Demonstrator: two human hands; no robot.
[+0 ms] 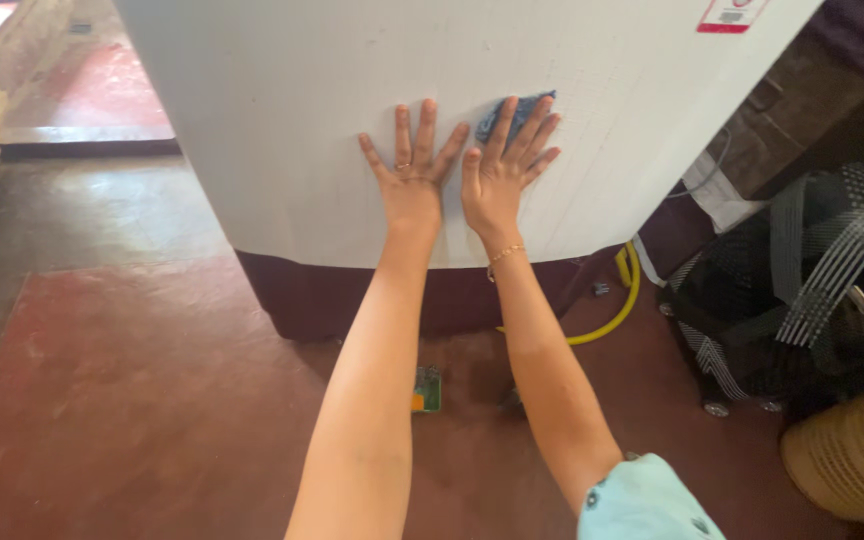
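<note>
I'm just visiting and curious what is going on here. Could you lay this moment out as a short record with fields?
Left hand: left hand pressed flat, fingers spread, on the white appliance
Right hand: right hand flat beside it, pressing a blue cloth against the same side
Hands together: side by side, thumbs close
Floor: red floor
Under the appliance: yellow hose curling out at the right
Right of scene: dark checked bag, woven basket

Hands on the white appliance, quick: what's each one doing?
Left hand: open, flat on the large white appliance side, holding nothing.
Right hand: open, pressing a small blue cloth against it.
</note>
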